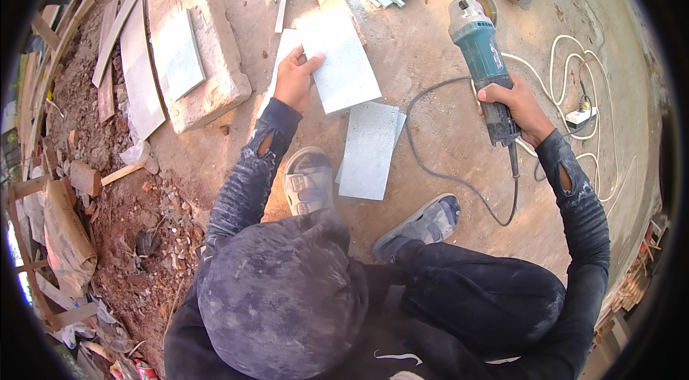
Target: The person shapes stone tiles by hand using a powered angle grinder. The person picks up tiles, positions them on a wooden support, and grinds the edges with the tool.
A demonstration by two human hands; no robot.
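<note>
Dusty left knee [283, 294] nearest, at seven o'clock. Pinching pale tile [344, 68] at twelve in left hand [293, 83], perhaps to steady it; gripping angle grinder [481, 53] at two in right hand [524, 109], disc [486, 4] forward, presumably for safety.

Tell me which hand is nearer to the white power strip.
Right. The right hand, gripping the teal angle grinder, is left of the white power strip; the left hand, holding a pale tile, is much farther left.
</note>
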